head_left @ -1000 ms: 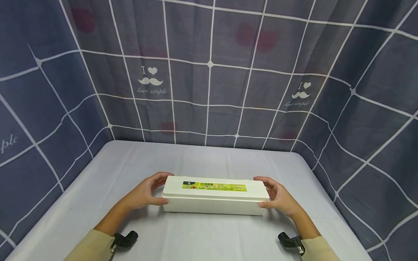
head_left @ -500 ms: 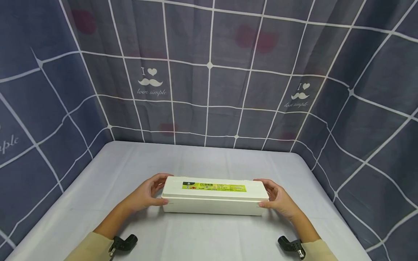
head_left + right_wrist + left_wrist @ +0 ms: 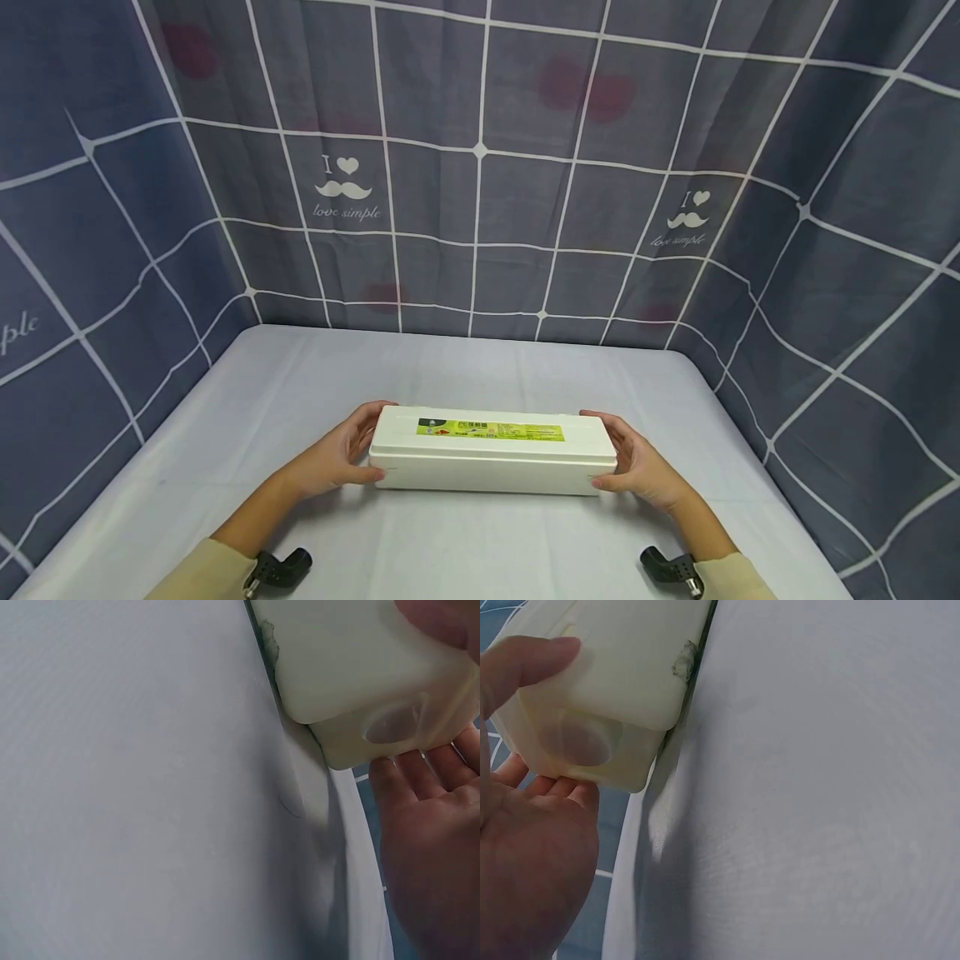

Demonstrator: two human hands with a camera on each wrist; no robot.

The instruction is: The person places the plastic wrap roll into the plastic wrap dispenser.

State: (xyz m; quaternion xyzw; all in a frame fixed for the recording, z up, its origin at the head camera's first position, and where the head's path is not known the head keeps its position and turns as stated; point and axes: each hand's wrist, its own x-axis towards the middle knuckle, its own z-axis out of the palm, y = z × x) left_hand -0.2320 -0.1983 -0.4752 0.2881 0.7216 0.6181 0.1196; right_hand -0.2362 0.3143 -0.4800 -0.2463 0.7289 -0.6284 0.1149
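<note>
Dark grey-blue cloth with a white grid pattern point(image 3: 480, 167) hangs on three sides of a desk covered in pale grey sheeting point(image 3: 465, 367); two printed motifs on the cloth each read "I", a heart and a moustache above "love simple", one left of centre and one to the right, and a cut-off fragment of the same script shows at the far left edge; one long white rectangular foam box with a lid point(image 3: 491, 458) lies flat on the desk, its length running left to right, near the front middle; a yellow and green label strip point(image 3: 491, 430) runs along the lid, its print too small to read; the left hand point(image 3: 337, 454) grips the box's left end, thumb on the near face and the fingers point(image 3: 365, 417) curled round the far corner; the left wrist view shows the thumb point(image 3: 525, 664) pressed on the box with the palm cupped at the end wall, which bears an oval recess; the right hand point(image 3: 637, 467) grips the right end likewise, thumb on the near face, fingers round the far side; two black wrist-mounted fittings point(image 3: 281, 567) show at the cuffs of the beige sleeves point(image 3: 202, 575).
</note>
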